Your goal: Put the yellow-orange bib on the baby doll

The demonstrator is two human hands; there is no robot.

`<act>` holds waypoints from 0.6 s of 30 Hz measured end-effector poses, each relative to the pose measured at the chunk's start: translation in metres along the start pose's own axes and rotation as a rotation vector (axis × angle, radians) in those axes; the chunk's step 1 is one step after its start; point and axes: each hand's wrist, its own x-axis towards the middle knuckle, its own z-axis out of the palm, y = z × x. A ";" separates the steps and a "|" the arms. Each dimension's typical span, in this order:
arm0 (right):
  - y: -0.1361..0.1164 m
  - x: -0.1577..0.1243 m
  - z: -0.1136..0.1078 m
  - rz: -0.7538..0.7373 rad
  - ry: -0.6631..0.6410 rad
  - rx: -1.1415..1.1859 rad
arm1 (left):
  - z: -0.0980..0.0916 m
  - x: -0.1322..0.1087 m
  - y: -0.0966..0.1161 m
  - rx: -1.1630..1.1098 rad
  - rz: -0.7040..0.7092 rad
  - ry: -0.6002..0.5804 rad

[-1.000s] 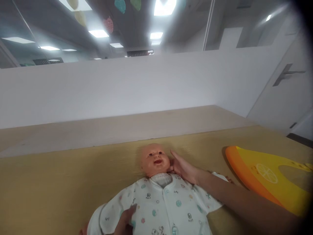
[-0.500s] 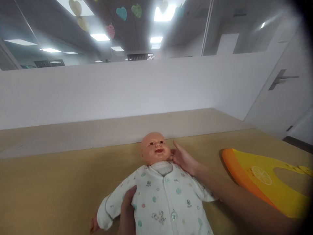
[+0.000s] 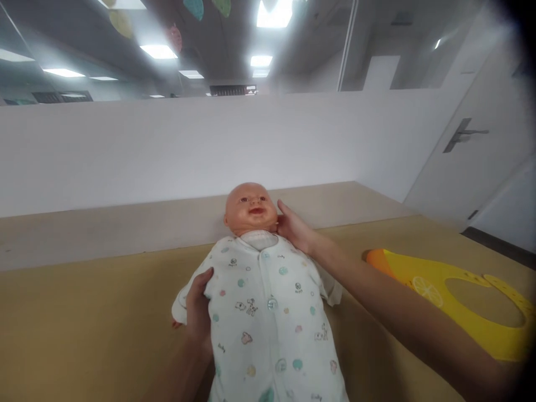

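A baby doll (image 3: pixel 268 301) in a white patterned button-front suit is held face up above the wooden tabletop, its bald head toward the wall. My left hand (image 3: pixel 199 312) grips the doll's side under its arm, thumb on the front of the suit and the other fingers hidden behind. Behind the doll's neck and shoulder, my right hand (image 3: pixel 295 226) supports it, with the thumb pointing up beside the cheek and the fingers mostly out of sight. The doll's legs run out of the bottom of the picture.
A yellow and orange bib (image 3: pixel 460 296) with a citrus print lies to the right, partly behind my right forearm. The wooden tabletop (image 3: pixel 84 324) meets a low pale ledge (image 3: pixel 104 231) and a white wall (image 3: pixel 176 145). A door with a handle (image 3: pixel 463 134) is at the right.
Both hands have lifted the doll, so its head now stands higher against the ledge and more of its suit shows. The view has shifted slightly; the bib still lies on the right.
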 end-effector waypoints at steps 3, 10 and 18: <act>-0.020 0.009 0.007 -0.045 -0.011 -0.029 | 0.010 0.009 0.017 0.025 0.036 -0.043; -0.051 0.031 0.021 -0.156 0.031 -0.002 | 0.035 0.028 0.046 -0.414 -0.184 -0.253; -0.054 0.066 0.019 -0.139 0.163 0.012 | 0.050 0.062 0.034 -0.616 -0.247 -0.174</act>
